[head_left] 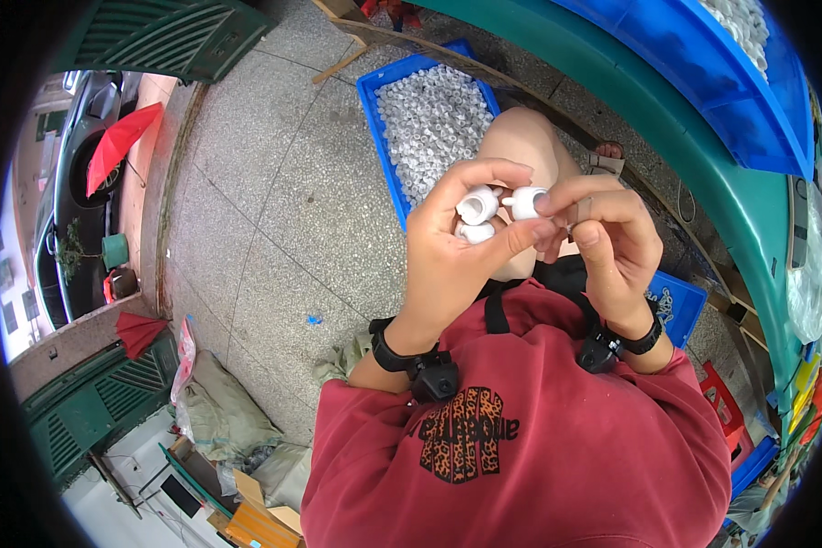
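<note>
My left hand is closed round small white plastic fittings that look like short hollow caps. One white fitting turns its open round mouth upward between thumb and fingers, and another white piece sits just below it, partly covered by the thumb. A third white fitting, with a small stub on its side, lies between the two hands. My right hand pinches this third fitting at its right end with the fingertips. Whether something smaller is also in the right fingers is hidden.
Beyond my hands, a blue crate on the speckled floor holds many small white parts. Another blue tray with white rings lies to the right. A green table edge curves along the right, bearing a blue bin. Sacks lie at left.
</note>
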`<state>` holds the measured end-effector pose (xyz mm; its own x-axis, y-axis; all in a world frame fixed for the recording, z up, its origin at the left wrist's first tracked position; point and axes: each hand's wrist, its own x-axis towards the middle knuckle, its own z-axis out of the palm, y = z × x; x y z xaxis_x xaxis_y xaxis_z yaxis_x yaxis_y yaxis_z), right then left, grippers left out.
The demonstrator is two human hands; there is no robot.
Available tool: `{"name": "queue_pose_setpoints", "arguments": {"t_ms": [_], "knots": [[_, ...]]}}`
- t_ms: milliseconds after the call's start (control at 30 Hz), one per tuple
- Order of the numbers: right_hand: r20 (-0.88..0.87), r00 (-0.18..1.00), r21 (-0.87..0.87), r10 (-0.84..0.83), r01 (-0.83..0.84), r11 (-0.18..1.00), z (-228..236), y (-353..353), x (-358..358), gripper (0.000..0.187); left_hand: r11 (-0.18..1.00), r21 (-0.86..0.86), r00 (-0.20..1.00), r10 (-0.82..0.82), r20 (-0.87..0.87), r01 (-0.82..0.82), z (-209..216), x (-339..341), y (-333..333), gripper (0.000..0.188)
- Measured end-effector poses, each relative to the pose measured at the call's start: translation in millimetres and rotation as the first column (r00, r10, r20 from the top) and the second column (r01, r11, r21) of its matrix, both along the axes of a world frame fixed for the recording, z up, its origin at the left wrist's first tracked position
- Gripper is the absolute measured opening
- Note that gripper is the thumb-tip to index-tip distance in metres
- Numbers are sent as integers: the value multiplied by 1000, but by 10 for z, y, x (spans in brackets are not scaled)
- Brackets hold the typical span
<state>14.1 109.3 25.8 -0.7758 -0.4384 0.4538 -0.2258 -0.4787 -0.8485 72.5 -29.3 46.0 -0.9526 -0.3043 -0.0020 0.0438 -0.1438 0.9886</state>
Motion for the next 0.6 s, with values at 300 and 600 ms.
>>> {"name": "queue_pose_setpoints", "arguments": {"t_ms": [300,600], "knots": [[-167,986,354,5,55,933,90,13,-33,6,963,264,998,-60,11,55,-170,12,-45,23],[-630,767,337,117,135,932,102,39,-205,17,752,630,849,-450,278,192,-231,13,-192,37]]}}
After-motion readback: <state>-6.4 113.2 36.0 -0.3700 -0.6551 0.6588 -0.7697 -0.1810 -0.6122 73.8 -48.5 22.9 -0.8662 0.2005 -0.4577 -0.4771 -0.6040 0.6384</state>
